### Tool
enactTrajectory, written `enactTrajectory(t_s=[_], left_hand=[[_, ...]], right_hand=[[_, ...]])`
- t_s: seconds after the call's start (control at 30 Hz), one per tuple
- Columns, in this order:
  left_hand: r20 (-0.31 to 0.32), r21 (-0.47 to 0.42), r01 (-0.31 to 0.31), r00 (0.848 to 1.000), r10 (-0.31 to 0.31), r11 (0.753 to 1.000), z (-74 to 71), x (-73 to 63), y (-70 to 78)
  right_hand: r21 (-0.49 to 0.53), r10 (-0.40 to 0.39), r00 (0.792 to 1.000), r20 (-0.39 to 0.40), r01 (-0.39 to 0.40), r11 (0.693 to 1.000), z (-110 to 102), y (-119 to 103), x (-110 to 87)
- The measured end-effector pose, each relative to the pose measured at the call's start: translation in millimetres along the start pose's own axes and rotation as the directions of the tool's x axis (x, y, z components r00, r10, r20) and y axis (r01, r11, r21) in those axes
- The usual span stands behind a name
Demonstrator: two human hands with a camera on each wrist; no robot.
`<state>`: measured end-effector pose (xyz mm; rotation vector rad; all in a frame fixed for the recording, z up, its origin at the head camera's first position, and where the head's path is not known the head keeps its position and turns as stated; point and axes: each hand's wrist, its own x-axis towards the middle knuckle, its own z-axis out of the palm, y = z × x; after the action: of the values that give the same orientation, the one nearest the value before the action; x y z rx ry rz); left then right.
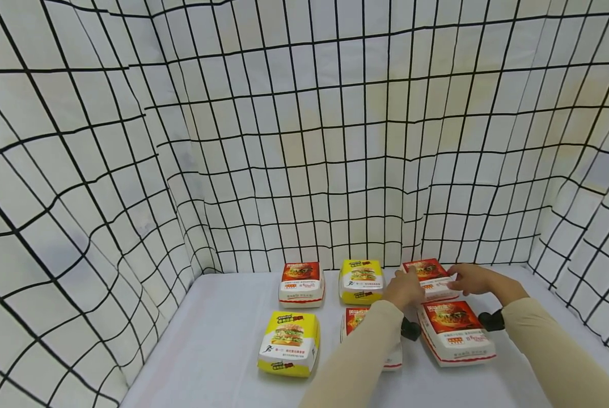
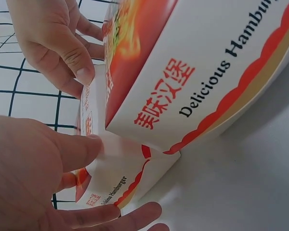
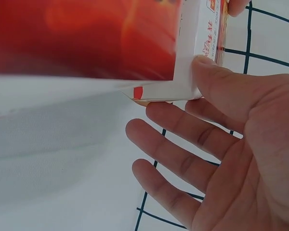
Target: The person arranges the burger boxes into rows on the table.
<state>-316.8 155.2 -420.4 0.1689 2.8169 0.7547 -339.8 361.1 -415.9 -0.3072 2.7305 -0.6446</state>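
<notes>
Both hands are at a red-and-white hamburger box [image 1: 427, 270] in the back row at the right. My left hand [image 1: 405, 288] holds its left side, the thumb on the front face and the other fingers spread along the side in the left wrist view. On the opposite side, my right hand [image 1: 475, 279] has its thumb on the front corner and fingers by the side edge, the lower fingers extended. Right in front sits another red-and-white hamburger box [image 1: 457, 334], large and close in both wrist views, below and between the hands.
A red box [image 1: 300, 283] and a yellow box [image 1: 362, 281] stand left in the back row. A yellow box [image 1: 288, 343] is at front left; my left sleeve partly hides a red box [image 1: 354, 318]. Black netting [image 1: 314, 136] over white cloth surrounds the white table [image 1: 207, 340].
</notes>
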Motion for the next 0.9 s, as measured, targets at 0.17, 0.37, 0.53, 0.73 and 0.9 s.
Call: enactTrajectory(t_s=[0.17, 0.37, 0.53, 0.73, 0.9], left_hand=[[0.007, 0.035, -0.001, 1.000, 0.000, 0.999, -2.9, -0.6, 1.4], [0.010, 0.053, -0.016, 1.000, 0.016, 0.998, -2.4, 1.1, -0.3], [-0.001, 0.056, -0.033, 0.999, 0.033, 0.998, -1.6, 4.3, -3.1], [-0.004, 0.051, -0.040, 0.999, 0.040, 0.998, -0.8, 5.7, -3.1], [-0.006, 0.044, -0.036, 0.999, 0.036, 0.998, -1.3, 6.5, -3.3]], right_hand=[[-0.002, 0.004, 1.000, -0.001, -0.004, 1.000, -0.6, -2.9, -2.5], [-0.007, 0.012, 1.000, 0.006, -0.012, 1.000, 0.2, -3.4, -1.9], [0.002, 0.032, 0.999, 0.024, -0.032, 0.999, 0.6, -3.3, 0.6], [0.009, 0.040, 0.999, 0.029, -0.041, 0.999, -0.9, -3.8, 0.3], [0.011, 0.045, 0.999, 0.027, -0.046, 0.999, -0.5, -4.7, -1.1]])
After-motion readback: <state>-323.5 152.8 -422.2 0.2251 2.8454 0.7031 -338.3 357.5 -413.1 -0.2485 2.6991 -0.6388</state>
